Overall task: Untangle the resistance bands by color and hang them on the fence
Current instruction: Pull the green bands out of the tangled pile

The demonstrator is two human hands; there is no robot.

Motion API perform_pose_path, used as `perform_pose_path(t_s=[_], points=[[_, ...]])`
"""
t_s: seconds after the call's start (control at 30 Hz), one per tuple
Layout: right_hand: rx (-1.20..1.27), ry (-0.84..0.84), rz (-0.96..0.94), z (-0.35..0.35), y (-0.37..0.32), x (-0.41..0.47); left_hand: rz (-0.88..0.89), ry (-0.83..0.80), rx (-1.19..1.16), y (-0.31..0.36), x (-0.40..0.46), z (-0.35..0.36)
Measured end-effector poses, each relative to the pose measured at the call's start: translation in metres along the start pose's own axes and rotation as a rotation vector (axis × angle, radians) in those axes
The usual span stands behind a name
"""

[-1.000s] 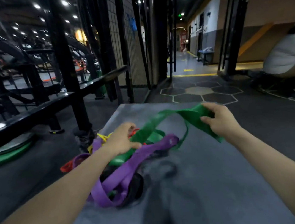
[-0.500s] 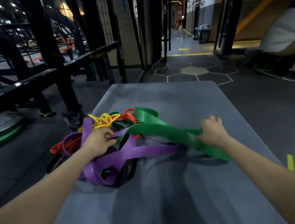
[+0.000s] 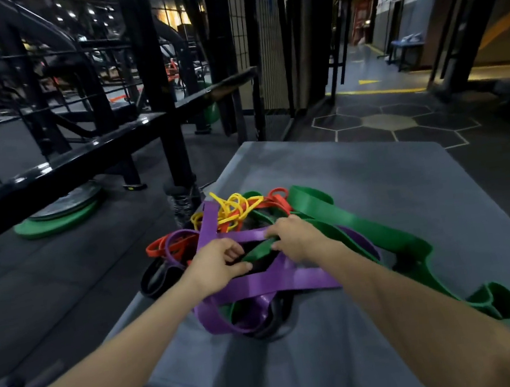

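Both hands are working in the middle of the tangle: the left hand (image 3: 215, 264) is curling its grip around a purple band (image 3: 271, 283), thumb stretched to the right over the dark gap in the pile, while the right hand (image 3: 296, 236) is lying just beside it with fingers bent down onto the purple strap and the green band (image 3: 377, 236) beneath; whether that grip is actually pinching a band or only pressing on it cannot be told. Going from the left, a black fence rail (image 3: 61, 170) is running diagonally along the edge of the scene, with green weight plates (image 3: 56, 222) lying on the dark floor (image 3: 49, 283) below it. Next, a black band (image 3: 155, 279) is hanging over the left edge of the grey tabletop (image 3: 373, 172), and an orange band (image 3: 161, 248) is looping just behind it. Purple loops are crossing through the centre of the heap and under both hands. At the back of the pile thin yellow bands (image 3: 233, 209) are knotting together, touching more orange loops to their right. On the right, the wide green band is trailing away from the heap across the tabletop, its far end folding into a small loop near the right edge. All bands are lying on the tabletop, none on the fence.
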State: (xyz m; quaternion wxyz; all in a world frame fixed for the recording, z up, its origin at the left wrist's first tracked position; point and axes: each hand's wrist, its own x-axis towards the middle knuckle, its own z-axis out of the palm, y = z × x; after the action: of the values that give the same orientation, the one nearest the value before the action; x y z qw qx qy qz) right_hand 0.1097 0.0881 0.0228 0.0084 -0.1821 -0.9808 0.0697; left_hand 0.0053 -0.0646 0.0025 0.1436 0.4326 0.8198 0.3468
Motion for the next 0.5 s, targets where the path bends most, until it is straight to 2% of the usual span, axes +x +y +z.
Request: perform_pose_path(t_s=[0.07, 0.13, 0.33, 0.5], points=[[-0.006, -0.012, -0.002, -0.001, 0.004, -0.004, 0.018, -0.038, -0.005, 0.0, -0.004, -0.001], [0.001, 0.058, 0.02, -0.006, 0.003, -0.007, 0.053, -0.057, 0.006, 0.003, -0.007, -0.002], [0.076, 0.433, 0.176, -0.064, -0.001, -0.018, 0.249, 0.007, 0.065, 0.026, -0.009, -0.024], [0.255, 0.791, 0.274, -0.12, 0.022, -0.027, 0.292, 0.132, 0.114, 0.039, -0.004, -0.054]])
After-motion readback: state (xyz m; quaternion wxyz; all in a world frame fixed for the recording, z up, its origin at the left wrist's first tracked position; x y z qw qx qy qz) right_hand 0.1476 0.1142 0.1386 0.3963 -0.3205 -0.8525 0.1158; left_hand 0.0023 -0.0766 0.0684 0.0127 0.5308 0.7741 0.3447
